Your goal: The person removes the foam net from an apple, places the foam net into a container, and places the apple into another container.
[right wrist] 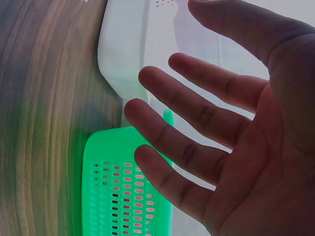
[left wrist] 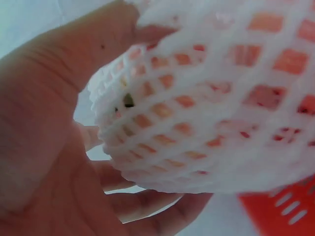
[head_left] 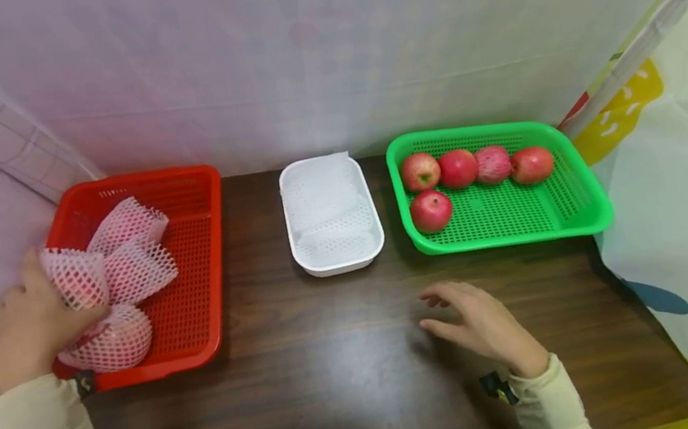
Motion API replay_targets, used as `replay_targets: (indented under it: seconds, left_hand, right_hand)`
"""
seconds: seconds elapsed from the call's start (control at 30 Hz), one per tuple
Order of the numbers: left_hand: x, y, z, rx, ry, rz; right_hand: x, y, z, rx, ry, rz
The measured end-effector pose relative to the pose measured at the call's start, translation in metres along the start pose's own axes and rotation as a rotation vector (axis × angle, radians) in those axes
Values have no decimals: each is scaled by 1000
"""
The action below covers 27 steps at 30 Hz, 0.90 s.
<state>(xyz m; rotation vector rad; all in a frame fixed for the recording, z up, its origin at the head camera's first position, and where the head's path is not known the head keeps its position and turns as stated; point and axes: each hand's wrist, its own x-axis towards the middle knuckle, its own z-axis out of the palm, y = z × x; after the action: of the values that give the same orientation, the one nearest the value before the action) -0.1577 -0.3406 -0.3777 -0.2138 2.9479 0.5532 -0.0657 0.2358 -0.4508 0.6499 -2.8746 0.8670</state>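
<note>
In the red basket [head_left: 184, 270], my left hand [head_left: 30, 324] grips an apple in a foam net [head_left: 75, 276] at the left wall. The left wrist view shows the thumb on one side of this netted apple [left wrist: 197, 108] and the fingers curled round the other; its reddish skin shows through the mesh. Another netted apple [head_left: 117, 339] lies just below, near the thumb. Pink foam nets [head_left: 139, 269] lie beside them. My right hand [head_left: 479, 321] hovers over the table with fingers loosely spread, holding nothing; its palm [right wrist: 266, 162] shows in the right wrist view.
A white tray [head_left: 342, 269] with white foam nets [head_left: 324, 195] stands mid-table at the back. Right of it, a green basket [head_left: 510, 237] holds several bare red apples [head_left: 431, 211]. Draped sheets border the brown table [head_left: 318, 391] at the back and sides.
</note>
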Motion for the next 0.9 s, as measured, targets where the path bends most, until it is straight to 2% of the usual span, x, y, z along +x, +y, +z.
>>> replay_targets:
  seconds: [0.1,0.2,0.37,0.47,0.63,0.73,0.87,0.9]
  left_hand:
    - [-4,9,-4,4,61,30]
    - [-10,22,-11,30,123,96]
    - [-25,55,-20,143,202,258]
    - [-36,81,-18,150,244,362]
    - [-54,121,-3,74,222,508]
    - [-62,142,12,66,187,628]
    - [-68,165,42,76,138,766]
    - [-70,171,52,82,110,778]
  right_hand:
    - [0,1,1,-1,7,-4]
    - [0,1,1,3,9,-4]
    - [0,1,1,13,8,-3]
    - [0,1,0,8,5,-1]
    - [0,0,0,2,-11,9]
    - [0,0,0,3,-24,16]
    - [-1,-2,0,11,-29,22]
    - [-1,-2,0,13,-29,21]
